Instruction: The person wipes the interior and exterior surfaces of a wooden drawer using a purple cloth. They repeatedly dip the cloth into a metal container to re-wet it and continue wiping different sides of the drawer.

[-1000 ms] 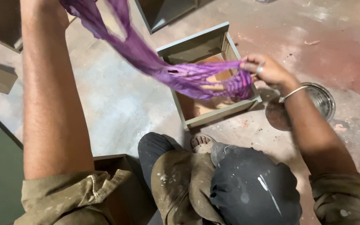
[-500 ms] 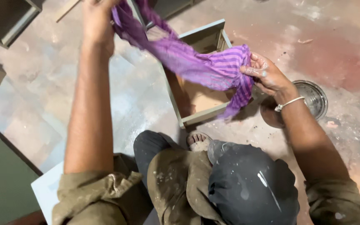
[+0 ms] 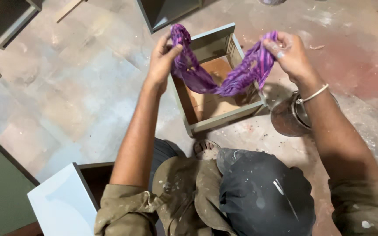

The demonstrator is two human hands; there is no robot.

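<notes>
Left hand [image 3: 162, 57] and right hand [image 3: 287, 52] each clenched on ends of purple striped cloth [image 3: 224, 83], slack above open grey-edged wooden box [image 3: 217, 120]. Best kept gripped evenly.

light: even, fairly bright | shadows: soft, under metal pot [image 3: 292, 116] | focus: sharp | blur: none | glare: none

a stained, dusty concrete floor [image 3: 66, 87] carries everything. on it stand an open wooden drawer box [image 3: 217, 111], a round metal tin [image 3: 292, 116] just beside its right side, a pale blue box [image 3: 62, 205] at lower left, and grey-green boxes [image 3: 167, 11] along the top edge.
</notes>
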